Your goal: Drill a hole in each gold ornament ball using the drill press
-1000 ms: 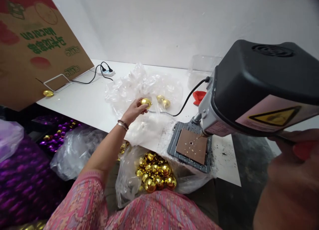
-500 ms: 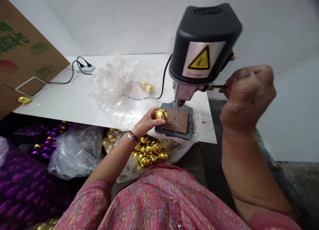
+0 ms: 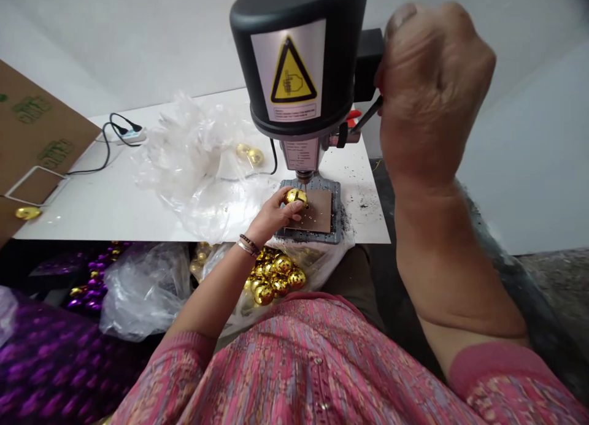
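Between the fingers and thumb of my left hand (image 3: 276,215) is a shiny gold mirror ball (image 3: 296,197). It is at the left part of the brown board (image 3: 317,213) on the grey base, close beside the bit of a black bench drill press (image 3: 289,63). Whether ball and bit touch, I cannot tell. My right hand (image 3: 430,94) is wrapped round the end of the drill press's feed lever (image 3: 368,115), at the machine's right side. The fist hides most of the lever's grip.
Clear plastic bags (image 3: 184,161) with two gold balls (image 3: 251,155) lie on the white table (image 3: 105,213). A power strip (image 3: 132,135) and cardboard box (image 3: 37,130) are at left. Below the edge, gold balls (image 3: 278,278) fill a bag in my lap. Purple balls (image 3: 55,363) are lower left.
My left hand has brought the gold ball in beside the drill bit. My right hand has moved the lever up, and the view has shifted so the drill press appears further left.
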A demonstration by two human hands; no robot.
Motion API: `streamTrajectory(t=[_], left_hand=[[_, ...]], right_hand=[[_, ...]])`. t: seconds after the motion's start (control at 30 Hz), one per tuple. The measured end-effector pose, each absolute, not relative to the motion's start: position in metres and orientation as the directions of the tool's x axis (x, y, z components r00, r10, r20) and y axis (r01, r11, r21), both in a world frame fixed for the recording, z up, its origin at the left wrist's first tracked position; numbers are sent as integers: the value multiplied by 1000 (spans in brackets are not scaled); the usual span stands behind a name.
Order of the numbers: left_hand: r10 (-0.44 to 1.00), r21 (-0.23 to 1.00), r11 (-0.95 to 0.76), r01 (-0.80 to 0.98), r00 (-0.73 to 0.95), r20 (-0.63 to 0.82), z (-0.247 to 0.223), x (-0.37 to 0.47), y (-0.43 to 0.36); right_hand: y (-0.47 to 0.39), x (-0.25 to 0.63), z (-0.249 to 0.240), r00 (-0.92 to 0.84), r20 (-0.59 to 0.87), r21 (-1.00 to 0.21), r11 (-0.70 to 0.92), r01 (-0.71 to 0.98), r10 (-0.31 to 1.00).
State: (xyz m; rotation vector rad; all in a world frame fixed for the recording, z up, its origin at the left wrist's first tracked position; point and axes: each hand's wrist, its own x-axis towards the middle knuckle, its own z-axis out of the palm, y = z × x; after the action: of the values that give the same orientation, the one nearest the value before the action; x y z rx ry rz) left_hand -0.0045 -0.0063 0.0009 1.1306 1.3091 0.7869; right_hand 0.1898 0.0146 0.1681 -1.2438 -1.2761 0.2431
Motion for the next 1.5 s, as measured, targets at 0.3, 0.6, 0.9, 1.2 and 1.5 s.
streamTrajectory(t=[0.3,0.6,0.9,1.2,1.5], left_hand=[[952,922,254,291,94,-292,-4,-2,-1],[983,799,33,600,124,-134,-6,7,3],[981,808,-21,589,170,-98,-13,12,4],[978,866,-27,499,191,-79,-18,14,3],[981,841,-78,536,192,-32,-21,15,1]], right_hand=[[39,191,193,379,457,-850,270,453,805],[41,191,193,424,431,-887,287,363,796],[38,196,178,331,575,-797,419,436,749],[-39,214,109,-35,850,-359,627,691,526],[-42,218,61,-123,898,-173,596,784,422]])
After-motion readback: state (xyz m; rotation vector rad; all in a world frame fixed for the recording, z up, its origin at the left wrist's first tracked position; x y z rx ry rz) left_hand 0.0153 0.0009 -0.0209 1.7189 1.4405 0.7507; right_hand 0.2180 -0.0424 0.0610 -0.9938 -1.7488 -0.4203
